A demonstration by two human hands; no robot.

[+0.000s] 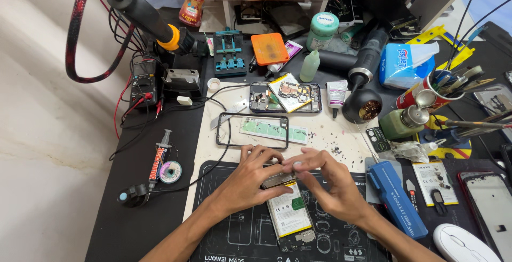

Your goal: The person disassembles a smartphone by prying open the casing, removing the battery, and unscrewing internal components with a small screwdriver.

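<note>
An opened phone (290, 214) with a white battery lies on a black work mat (229, 230). My left hand (250, 179) grips the phone's upper end, fingers curled over a small dark part there. My right hand (328, 182) pinches at the same upper end from the right, fingertips meeting those of the left. Just beyond the hands lies an empty black phone frame (252, 130) over a pale green strip.
A second opened phone (285, 97) sits farther back. A blue tool (397, 198) and a white mouse (463, 243) lie to the right. Bottles, a hot-air gun (365, 75), a tool cup and a tissue pack crowd the back right. Cables and a syringe (158, 159) lie left.
</note>
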